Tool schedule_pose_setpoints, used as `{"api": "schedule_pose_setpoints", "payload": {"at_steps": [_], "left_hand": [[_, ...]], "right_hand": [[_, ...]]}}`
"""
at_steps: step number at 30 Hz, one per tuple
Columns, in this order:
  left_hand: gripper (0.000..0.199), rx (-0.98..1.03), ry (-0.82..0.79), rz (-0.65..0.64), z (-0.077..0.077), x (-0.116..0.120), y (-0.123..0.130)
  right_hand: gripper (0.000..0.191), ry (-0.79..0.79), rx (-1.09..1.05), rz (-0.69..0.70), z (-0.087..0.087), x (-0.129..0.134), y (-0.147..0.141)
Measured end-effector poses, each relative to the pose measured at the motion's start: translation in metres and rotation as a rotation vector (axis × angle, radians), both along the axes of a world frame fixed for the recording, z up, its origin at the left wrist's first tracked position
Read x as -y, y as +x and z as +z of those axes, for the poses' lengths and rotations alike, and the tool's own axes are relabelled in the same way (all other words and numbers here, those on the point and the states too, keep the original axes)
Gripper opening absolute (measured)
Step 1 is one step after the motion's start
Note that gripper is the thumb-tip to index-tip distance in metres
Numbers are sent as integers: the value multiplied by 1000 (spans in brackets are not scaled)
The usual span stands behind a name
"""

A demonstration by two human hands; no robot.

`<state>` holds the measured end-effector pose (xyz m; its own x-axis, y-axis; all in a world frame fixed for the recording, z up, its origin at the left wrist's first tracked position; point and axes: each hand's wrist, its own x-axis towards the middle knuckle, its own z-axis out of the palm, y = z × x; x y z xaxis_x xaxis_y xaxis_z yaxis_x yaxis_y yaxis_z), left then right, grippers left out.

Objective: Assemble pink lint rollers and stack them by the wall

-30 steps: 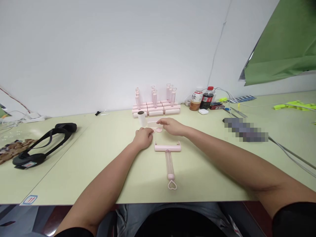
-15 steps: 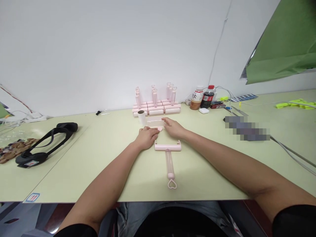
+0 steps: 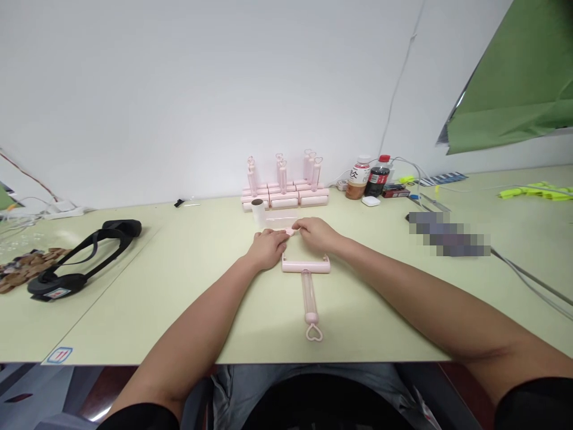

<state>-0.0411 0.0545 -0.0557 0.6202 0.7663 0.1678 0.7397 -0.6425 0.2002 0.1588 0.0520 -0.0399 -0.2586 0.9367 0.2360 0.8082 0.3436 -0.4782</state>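
A small round pink piece [image 3: 290, 232] lies between my hands above the table. My left hand [image 3: 267, 248] holds its left side with the fingertips. My right hand [image 3: 317, 234] has curled fingers pinched at its right edge. Nearer me lies a pink lint roller handle [image 3: 310, 292], with a clear grip, a heart-shaped ring and a crosswise pink frame [image 3: 305, 267]. Beyond my fingers stands a white paper roll [image 3: 258, 212] on its end, beside a clear cover [image 3: 282, 218] that my hands partly overlap.
Several pink lint rollers [image 3: 284, 200] stand in rows by the wall, handles up. Two drink bottles [image 3: 358, 179] and a white case [image 3: 370, 202] are to their right. A black headset [image 3: 85, 263] lies left, and a blurred-out object [image 3: 447, 234] with cables lies right.
My right hand's fingers have drawn back from the clear cover and curled in onto the round pink piece. My left hand has stayed nearly in place on it.
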Motion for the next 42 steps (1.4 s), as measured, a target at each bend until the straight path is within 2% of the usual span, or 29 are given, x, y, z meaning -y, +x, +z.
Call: {"api": "schedule_pose_setpoints", "payload": {"at_steps": [4,9,12,15,19,23,27,29,31,34,36,38,40,42], "left_hand": [[46,16,-5,-19,0,0,0],[48,56,1,-8,-1,0,0],[46,90,15,35,1,0,-1],[40,119,23,109,5,0,-3],[36,148,49,158,12,4,-3],[31,229,41,183,15,7,-2],[22,353,-64,243,17,10,-6],[26,406,-140,283,21,13,-8],[37,434,-257,239,27,20,-9],[44,418,-534,-4,36,35,-7],[38,352,-557,-133,39,44,-3],[31,299,-456,-177,39,50,0],[26,316,-385,-209,38,50,1],[24,390,-372,-258,36,48,0]], "right_hand": [[38,-6,75,128,-2,4,-5],[37,-19,88,100,-5,3,-4],[38,-14,85,74,2,5,-3],[34,-16,79,82,17,18,-1],[29,-144,126,220,32,50,1],[23,-278,183,277,27,74,3],[27,-266,101,214,22,78,9],[26,-218,32,145,22,76,13],[26,-158,-56,36,22,73,16],[26,-73,-202,-99,20,70,16],[26,-59,-366,-117,18,70,13],[28,-163,-637,-81,18,72,8],[30,-394,-930,18,19,74,4],[30,-615,-1111,136,21,77,1]]}}
